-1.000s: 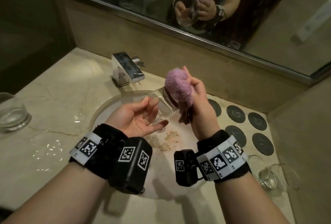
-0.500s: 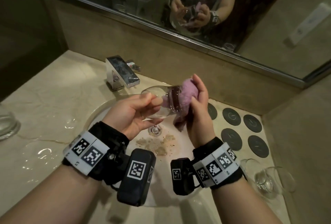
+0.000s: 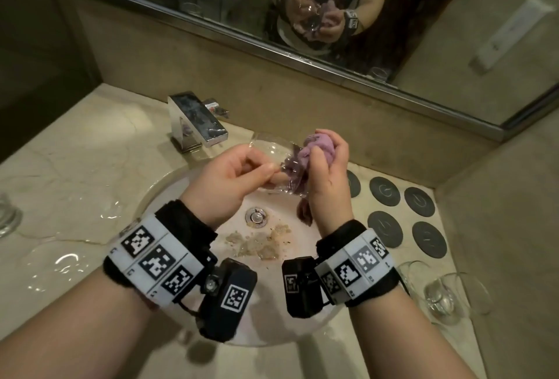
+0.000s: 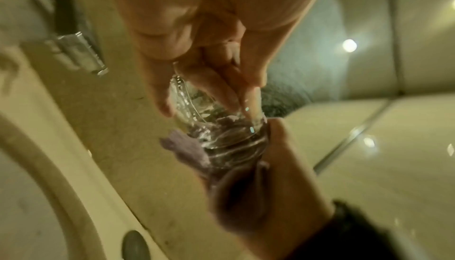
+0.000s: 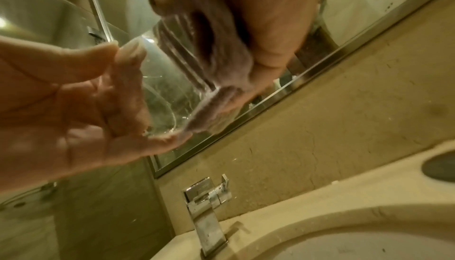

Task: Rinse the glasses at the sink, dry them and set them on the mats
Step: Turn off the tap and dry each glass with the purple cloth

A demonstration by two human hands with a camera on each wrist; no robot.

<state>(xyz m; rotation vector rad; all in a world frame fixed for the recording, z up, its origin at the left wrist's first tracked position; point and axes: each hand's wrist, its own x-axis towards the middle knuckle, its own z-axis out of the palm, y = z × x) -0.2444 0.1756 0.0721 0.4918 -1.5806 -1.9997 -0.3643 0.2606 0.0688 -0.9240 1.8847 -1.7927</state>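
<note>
Over the sink basin [image 3: 157,194] I hold a clear glass [image 3: 272,151] on its side. My left hand [image 3: 236,179] grips its base end with curled fingers. My right hand [image 3: 326,166] clutches a purple cloth [image 3: 317,148] that is stuffed into the glass's mouth. The left wrist view looks down the left fingers [image 4: 251,96] at the glass [image 4: 221,127] and the cloth [image 4: 187,149] inside it. The right wrist view has the glass [image 5: 162,96] between the two hands, cloth [image 5: 221,81] pressed at its rim. Several dark round mats [image 3: 384,191] lie on the counter at the right.
A chrome tap [image 3: 196,124] stands behind the basin, the drain [image 3: 256,217] and some crumbs below my hands. Two clear glasses [image 3: 444,297] stand at the front right, another glass [image 3: 7,218] at the far left edge. Water puddles [image 3: 63,260] lie on the left counter.
The glass has turned in my left hand, whose fingers have shifted round its base. My right hand has pushed the cloth deeper into the mouth and twisted it.
</note>
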